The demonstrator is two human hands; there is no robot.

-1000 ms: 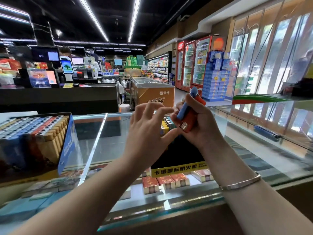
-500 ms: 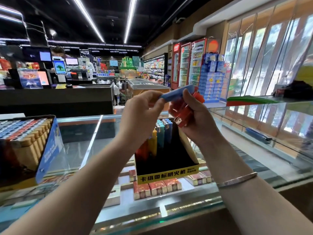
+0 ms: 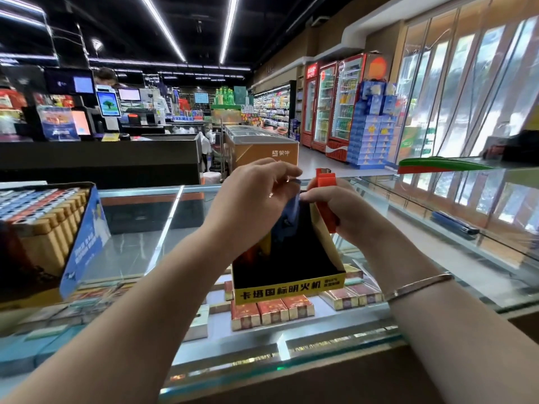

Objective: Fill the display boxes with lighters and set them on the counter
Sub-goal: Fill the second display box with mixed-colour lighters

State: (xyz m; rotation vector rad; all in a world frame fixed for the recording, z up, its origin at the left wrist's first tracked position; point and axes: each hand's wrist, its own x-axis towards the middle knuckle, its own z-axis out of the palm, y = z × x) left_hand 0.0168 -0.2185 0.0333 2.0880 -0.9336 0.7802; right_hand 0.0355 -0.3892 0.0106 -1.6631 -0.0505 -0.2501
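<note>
My left hand (image 3: 256, 199) is curled over the back of the black display box (image 3: 291, 269), fingertips pinching a blue lighter (image 3: 291, 211) that stands among the ones already inside — I can make out a yellow and a dark red one below my wrist, though they are in shadow. My right hand (image 3: 344, 211) grips a few orange-red lighters (image 3: 325, 196) upright, their metal tops poking above my fingers, just beside the box's cream-coloured right flap. A thin silver bangle (image 3: 420, 287) sits on my right wrist.

The box stands on the glass counter (image 3: 140, 246), its front half still dark and unfilled. Its yellow front strip carries bold black characters, 卡塔国标明火机, with smaller print at the right end too fine to read. To my left, well apart, a second display box (image 3: 43, 228) sits on the same glass, packed with rows of gold, red, blue and white lighters; its blue side panel has pale writing I cannot make out.

Under the glass lie red and gold cigarette cartons (image 3: 271, 312), their lettering blurred. Across the aisle stands a tan chest freezer (image 3: 262, 150) with a white logo and the characters 蒙牛. Further back are red drinks coolers (image 3: 335, 106) — one with a white wave stripe along its base — and beside them a stack of blue cartons (image 3: 370, 132).
</note>
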